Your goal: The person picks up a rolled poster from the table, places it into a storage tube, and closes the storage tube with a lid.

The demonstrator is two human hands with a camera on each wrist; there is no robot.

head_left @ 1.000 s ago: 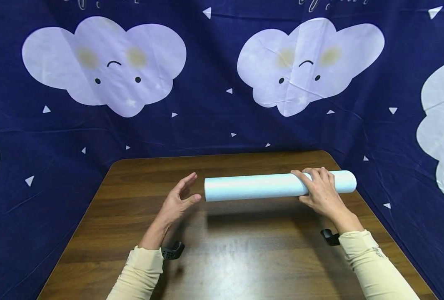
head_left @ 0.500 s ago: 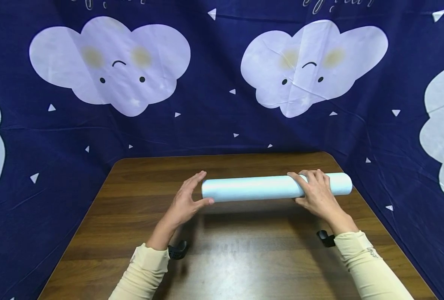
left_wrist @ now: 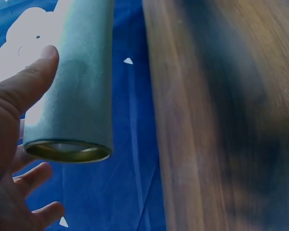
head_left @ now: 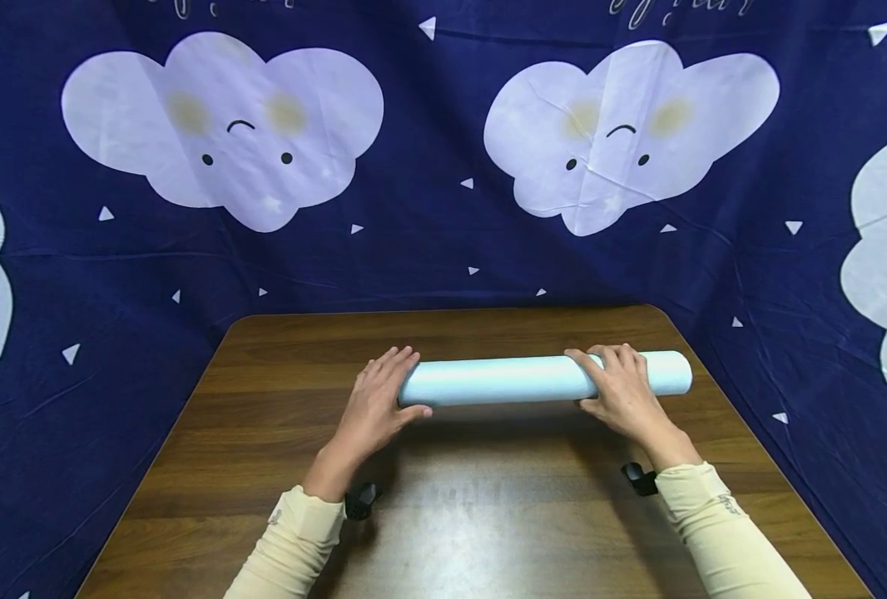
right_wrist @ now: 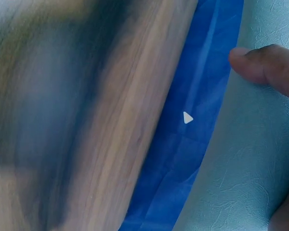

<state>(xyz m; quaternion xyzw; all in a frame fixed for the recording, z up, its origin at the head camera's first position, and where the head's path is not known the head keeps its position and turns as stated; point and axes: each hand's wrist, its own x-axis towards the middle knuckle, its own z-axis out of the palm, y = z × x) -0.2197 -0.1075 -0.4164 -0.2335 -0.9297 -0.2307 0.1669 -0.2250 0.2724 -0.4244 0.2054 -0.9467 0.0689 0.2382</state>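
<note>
A long pale blue tube (head_left: 503, 381) is held level above the wooden table, its shadow below it. In the left wrist view the tube (left_wrist: 82, 96) has a wrinkled surface and a hollow end with a gold-coloured rim. My right hand (head_left: 623, 395) grips it near its right end, thumb and fingers round it. In the right wrist view, the thumb (right_wrist: 265, 67) lies across the tube (right_wrist: 236, 154). My left hand (head_left: 376, 403) is around the left end, thumb on the near side and fingers spread on the far side; whether it bears any weight I cannot tell.
The brown wooden table (head_left: 443, 499) spreads beneath both hands. A dark blue cloth (head_left: 428, 249) with white clouds hangs behind and at the sides. Black wrist devices (head_left: 361, 501) sit under both wrists.
My left hand has moved right, from apart from the tube to around its left end. The tube, in my right hand, has shifted slightly left and down in the head view.
</note>
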